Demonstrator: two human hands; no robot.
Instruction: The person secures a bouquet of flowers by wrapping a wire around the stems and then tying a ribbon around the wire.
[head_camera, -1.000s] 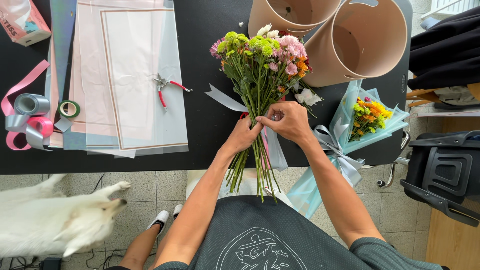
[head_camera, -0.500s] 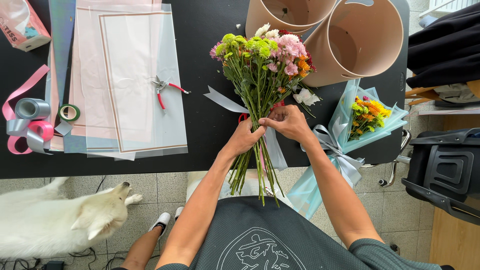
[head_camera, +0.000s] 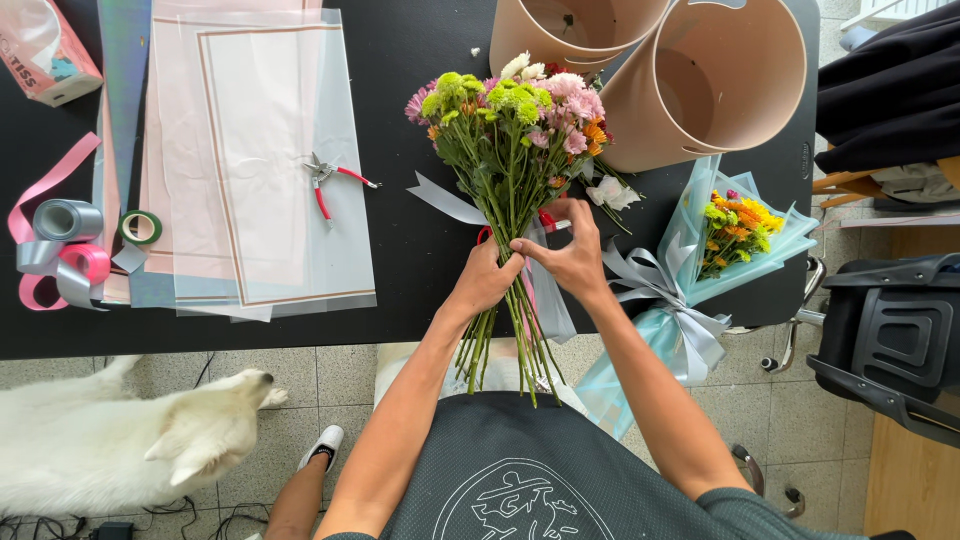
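Green stems of the bouquet (head_camera: 510, 200) are clamped at the table's (head_camera: 420, 270) near edge by left hand (head_camera: 487, 282) and right hand (head_camera: 572, 258), apparently binding; next needs steady wrapping.

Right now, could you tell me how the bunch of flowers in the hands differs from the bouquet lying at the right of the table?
The held bunch is unwrapped, its bare stems gripped by the left hand and right hand; the wrapped bouquet lies untouched in pale blue paper, tied with a grey ribbon. The held bunch looks larger, mostly green and pink; the wrapped bouquet is mostly yellow and orange. Both rest partly on the black table.
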